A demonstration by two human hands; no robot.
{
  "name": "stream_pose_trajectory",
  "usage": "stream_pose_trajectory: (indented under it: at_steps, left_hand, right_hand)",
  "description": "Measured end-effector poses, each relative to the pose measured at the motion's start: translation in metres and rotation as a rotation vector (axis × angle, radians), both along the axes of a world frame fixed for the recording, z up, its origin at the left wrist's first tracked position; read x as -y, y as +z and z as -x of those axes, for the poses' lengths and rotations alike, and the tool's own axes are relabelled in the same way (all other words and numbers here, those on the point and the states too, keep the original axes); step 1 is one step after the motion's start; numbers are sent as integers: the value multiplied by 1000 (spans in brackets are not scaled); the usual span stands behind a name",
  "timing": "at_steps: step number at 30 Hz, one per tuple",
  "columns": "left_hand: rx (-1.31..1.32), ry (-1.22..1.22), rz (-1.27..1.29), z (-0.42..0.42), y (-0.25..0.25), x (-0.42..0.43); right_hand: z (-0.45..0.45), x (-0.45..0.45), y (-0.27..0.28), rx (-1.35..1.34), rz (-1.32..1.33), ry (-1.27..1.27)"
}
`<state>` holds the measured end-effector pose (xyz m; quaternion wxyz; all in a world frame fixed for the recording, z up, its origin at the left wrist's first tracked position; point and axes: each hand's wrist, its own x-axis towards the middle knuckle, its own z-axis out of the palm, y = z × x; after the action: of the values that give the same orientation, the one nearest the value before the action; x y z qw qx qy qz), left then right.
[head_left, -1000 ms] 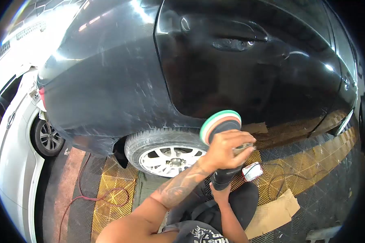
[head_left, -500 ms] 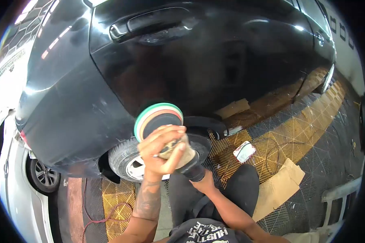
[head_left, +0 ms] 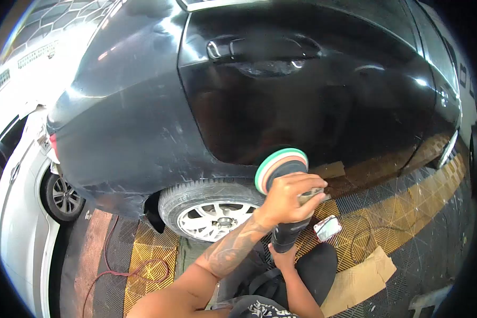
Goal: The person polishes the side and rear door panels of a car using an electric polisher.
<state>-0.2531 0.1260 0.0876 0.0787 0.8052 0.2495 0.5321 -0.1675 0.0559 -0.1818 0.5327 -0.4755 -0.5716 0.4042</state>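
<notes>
Your left hand [head_left: 297, 197] is wrapped over the head of the polisher [head_left: 289, 233]; your right hand [head_left: 284, 258] grips its black tubular handle. The round, layered foam pad [head_left: 278, 163] is by the glossy door [head_left: 312, 114], contact unclear. Flat brown cardboard [head_left: 360, 283] lies on ribbed tiles [head_left: 151, 252].

"Is the polisher [head_left: 290, 232] all visible?"
"No, the left hand [head_left: 293, 196] covers part of it, and it covers part of the right hand [head_left: 284, 259]."
"And the shirt [head_left: 257, 308]?"
"Cropped at the near edge, like the silver car [head_left: 22, 233] at the left."
</notes>
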Motion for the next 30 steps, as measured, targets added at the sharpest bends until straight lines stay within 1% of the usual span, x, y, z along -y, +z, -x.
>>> stream_pose_trajectory:
  at_steps: [1, 3, 5, 7, 9, 10, 12, 13, 16, 20, 23, 25, 27, 30]
  left_hand:
    - [29, 8, -53, 13, 4, 4]
    - [84, 31, -29, 43, 14, 18]
    - [170, 61, -56, 69, 24, 30]
    - [257, 174, -57, 89, 30, 47]
    - [390, 208, -37, 107, 23, 54]
    - [394, 211, -43, 111, 20, 56]
    - [620, 236, -38, 118, 16, 58]
    - [624, 236, -45, 120, 17, 57]
    - [781, 220, -111, 121, 28, 52]
    - [850, 151, -186, 123, 56, 39]
    - [836, 143, -233, 128, 81, 31]
    - [831, 121, -261, 131, 99, 28]
    - [819, 100, -259, 135, 115, 27]
    - [763, 111, -251, 141, 134, 27]
  right_hand:
    - [1, 1, 13, 1, -7, 13]
    - [5, 5, 29, 164, 22, 25]
    - [5, 2, 45, 130, 13, 64]
    - [-1, -1, 61, 100, 2, 104]
    - [-13, -6, 81, 222, -85, 97]
    - [-22, -6, 96, 315, -65, 100]
    - [-36, -5, 131, 358, -82, 96]
    - [-42, -6, 147, 397, -93, 89]
    - [-56, -15, 189, 511, -165, 84]
    - [-57, -30, 227, 601, -231, 17]
    - [-53, -47, 239, 596, -300, 24]
    - [-42, -51, 252, 582, -320, -1]
    - [-34, -51, 261, 465, -319, 19]
    - [-24, -52, 263, 450, -348, 26]
